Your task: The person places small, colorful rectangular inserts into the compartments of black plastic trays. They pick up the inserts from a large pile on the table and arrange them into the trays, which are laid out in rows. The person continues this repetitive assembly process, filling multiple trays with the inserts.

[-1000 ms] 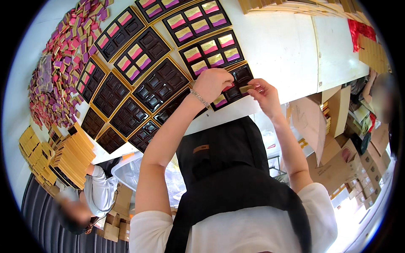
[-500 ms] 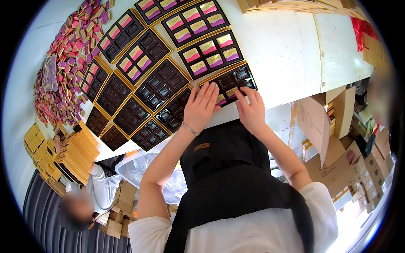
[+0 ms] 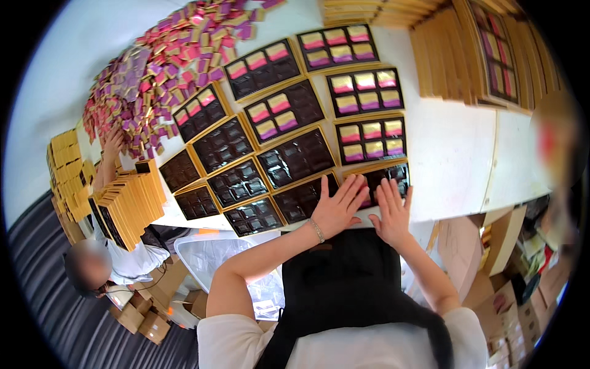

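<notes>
My left hand (image 3: pixel 337 209) lies with its fingers stretched out over the left part of a shallow gold-edged box with a black moulded tray (image 3: pixel 399 174), at the table's near edge. My right hand (image 3: pixel 392 212) rests flat on the same box, fingers extended. Most of what lies in that tray is hidden under them. Just beyond stands a filled box (image 3: pixel 371 139) of small wrapped pieces in gold with pink or purple. To the left, a box with an empty black tray (image 3: pixel 296 158) and a partly filled box (image 3: pixel 284 111) sit side by side.
A large heap of small wrapped pieces (image 3: pixel 153 74) covers the far left. Stacked gold-edged boxes (image 3: pixel 132 206) stand at the left, with more box stacks (image 3: pixel 445 58) at the far right. A person (image 3: pixel 138 258) works at the left. A clear plastic bin (image 3: pixel 203 246) sits below the table.
The view has turned, so the boxes appear shifted. My hands stay at the near box; the fingers of my right hand have straightened and now lie flatter over it.
</notes>
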`<state>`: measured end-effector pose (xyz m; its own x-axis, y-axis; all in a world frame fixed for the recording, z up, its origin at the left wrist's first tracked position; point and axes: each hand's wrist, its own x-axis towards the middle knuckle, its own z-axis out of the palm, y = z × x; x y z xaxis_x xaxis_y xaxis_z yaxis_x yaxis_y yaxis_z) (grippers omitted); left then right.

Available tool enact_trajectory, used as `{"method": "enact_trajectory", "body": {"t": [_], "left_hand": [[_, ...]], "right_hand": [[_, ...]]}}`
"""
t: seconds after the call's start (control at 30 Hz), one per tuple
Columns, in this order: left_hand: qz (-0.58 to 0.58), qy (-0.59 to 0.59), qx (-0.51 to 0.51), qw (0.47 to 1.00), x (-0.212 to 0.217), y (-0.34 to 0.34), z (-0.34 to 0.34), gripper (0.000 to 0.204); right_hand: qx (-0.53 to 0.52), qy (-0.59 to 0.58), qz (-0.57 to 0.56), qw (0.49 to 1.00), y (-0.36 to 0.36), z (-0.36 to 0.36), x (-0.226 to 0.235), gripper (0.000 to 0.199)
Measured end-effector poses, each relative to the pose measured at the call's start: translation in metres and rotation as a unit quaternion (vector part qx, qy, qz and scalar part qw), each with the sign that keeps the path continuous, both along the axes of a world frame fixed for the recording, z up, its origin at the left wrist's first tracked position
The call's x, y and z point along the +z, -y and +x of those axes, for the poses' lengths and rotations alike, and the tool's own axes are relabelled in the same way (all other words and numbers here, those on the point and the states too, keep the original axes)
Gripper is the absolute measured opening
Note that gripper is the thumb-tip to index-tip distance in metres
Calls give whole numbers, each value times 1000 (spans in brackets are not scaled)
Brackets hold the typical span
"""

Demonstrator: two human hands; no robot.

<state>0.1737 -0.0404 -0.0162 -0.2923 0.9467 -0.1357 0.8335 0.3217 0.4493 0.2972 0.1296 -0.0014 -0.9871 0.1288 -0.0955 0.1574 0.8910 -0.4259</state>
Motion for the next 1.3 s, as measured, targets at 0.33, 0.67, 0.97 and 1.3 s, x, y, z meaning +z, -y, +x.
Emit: {"method": "enact_trajectory", "body": {"t": [0.33,0.67,0.97,1.3], "left_hand": [[44,-92,372,922,-9,-4,-378,33],[107,-125,254,953,-54,-28,-431,45],[84,-66,275,955,-29,-24,-426,30],[285,446,320,786,25,-12,-256,20]], "right_hand": [[39,-261,-89,960,-47,-376,-22,31],[26,-162,61,985,-53,-500,-78,38],[-38,13,-234,971,-57,-476,-43,27],[-99,2,-512,853,-81,-259,38,28]]}}
